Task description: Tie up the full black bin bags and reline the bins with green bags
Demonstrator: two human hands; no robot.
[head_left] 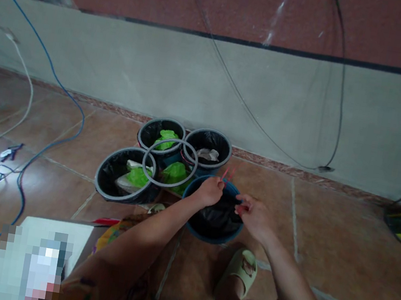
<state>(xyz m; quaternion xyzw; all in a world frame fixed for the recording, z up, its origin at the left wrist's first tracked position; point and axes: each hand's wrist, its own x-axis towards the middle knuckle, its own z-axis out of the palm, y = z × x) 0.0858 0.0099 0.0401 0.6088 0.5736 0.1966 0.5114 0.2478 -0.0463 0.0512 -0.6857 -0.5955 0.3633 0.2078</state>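
A blue bin point(198, 234) lined with a black plastic bag point(214, 220) stands on the floor before me. Over its far left rim, my left hand point(211, 192) is closed, with a thin red strip point(224, 174) sticking up from its fingers. My right hand point(254, 215) hangs over the right side of the same bin, fingers curled together; something reddish shows at the fingertips, too blurred to name. A loose grey ring point(144, 164) rests across the neighbouring bins, left of my left hand.
Three grey-rimmed bins, front left point(97, 179), back left point(140, 131) and back right point(230, 150), hold black liners and bags. A green bag point(175, 173) lies between them. A blue cable point(54, 73) crosses the tiles at left; a white box-like surface point(76, 234) is near me.
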